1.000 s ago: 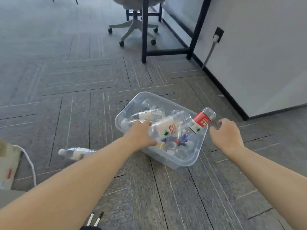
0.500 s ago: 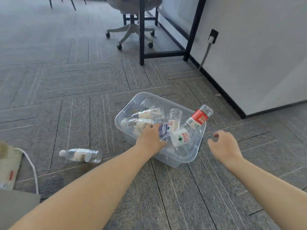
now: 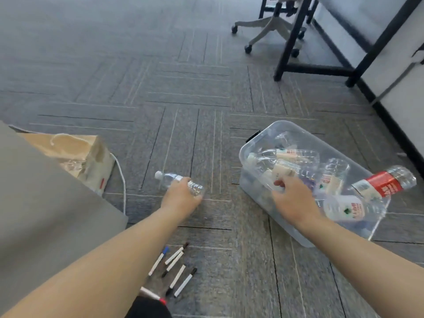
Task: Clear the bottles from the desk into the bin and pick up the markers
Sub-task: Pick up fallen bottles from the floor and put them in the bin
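Note:
A clear plastic bin (image 3: 252, 143) stands on the carpet at the right and holds several empty bottles. A red-labelled bottle (image 3: 385, 184) sticks out over its right rim. My right hand (image 3: 291, 200) lies over the bin's near-left rim with the fingers curled on it. To the left of the bin, a clear bottle (image 3: 195, 189) with a white cap lies on its side on the floor. My left hand (image 3: 181, 198) is closed over its middle. Several markers (image 3: 176, 267) lie scattered on the carpet near me, between my forearms.
A brown paper bag (image 3: 75, 152) with a white cord handle lies at the left, beside a grey surface (image 3: 34, 203). An office chair base (image 3: 268, 26) and black desk legs (image 3: 296, 35) stand at the back right, along the white wall (image 3: 401, 88).
The view has swung left. My left hand left the bin and closed on the bottle on the floor. My right hand moved onto the bin's near rim.

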`<control>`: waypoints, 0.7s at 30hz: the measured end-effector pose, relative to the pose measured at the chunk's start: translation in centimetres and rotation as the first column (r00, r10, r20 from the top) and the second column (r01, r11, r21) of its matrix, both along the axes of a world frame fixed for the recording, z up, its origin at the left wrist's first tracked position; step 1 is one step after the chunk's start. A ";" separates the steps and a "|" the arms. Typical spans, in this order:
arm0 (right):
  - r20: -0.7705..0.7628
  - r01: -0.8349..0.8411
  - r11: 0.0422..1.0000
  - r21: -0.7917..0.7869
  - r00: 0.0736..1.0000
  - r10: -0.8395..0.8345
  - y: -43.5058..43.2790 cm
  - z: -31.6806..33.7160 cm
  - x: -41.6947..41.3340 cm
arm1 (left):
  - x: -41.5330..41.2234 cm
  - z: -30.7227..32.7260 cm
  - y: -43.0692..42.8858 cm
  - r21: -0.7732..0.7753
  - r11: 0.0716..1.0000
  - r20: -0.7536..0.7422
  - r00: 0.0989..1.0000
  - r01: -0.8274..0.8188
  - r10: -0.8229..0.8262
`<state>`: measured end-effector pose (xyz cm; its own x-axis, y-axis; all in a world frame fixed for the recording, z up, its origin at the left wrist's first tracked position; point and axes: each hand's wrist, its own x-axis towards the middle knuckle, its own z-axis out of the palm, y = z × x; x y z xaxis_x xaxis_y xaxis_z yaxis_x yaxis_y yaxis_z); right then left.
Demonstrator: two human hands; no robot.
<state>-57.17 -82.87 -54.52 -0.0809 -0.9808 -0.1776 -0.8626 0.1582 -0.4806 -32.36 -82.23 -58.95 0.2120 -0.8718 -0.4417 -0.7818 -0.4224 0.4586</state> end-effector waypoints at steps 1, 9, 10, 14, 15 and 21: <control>0.007 -0.048 0.999 0.023 0.999 0.048 -0.5 -1.0 2.1 | 2.0 -1.4 0.5 0.029 0.998 0.007 0.999 -0.050 0.050; -0.052 -0.333 0.904 0.269 0.932 0.359 -2.6 -10.6 15.1 | 12.5 -13.4 1.3 0.328 0.934 0.124 0.987 -0.140 0.105; -0.062 -0.339 0.895 0.289 0.927 0.371 -2.9 -11.7 16.1 | 12.6 -14.8 1.1 0.361 0.925 0.129 0.989 -0.117 0.075; -0.072 -0.348 0.889 0.297 0.920 0.385 -5.6 -15.7 19.8 | 11.2 -19.4 0.5 0.435 0.888 0.176 0.981 -0.149 0.079; -0.070 -0.347 0.893 0.286 0.922 0.380 -6.6 -16.6 20.4 | 10.9 -20.1 0.0 0.441 0.882 0.179 0.979 -0.166 0.095; -0.162 -0.266 0.871 0.413 0.920 0.357 -10.2 -21.5 22.1 | 10.5 -21.0 -1.8 0.475 0.861 0.197 0.976 -0.181 0.097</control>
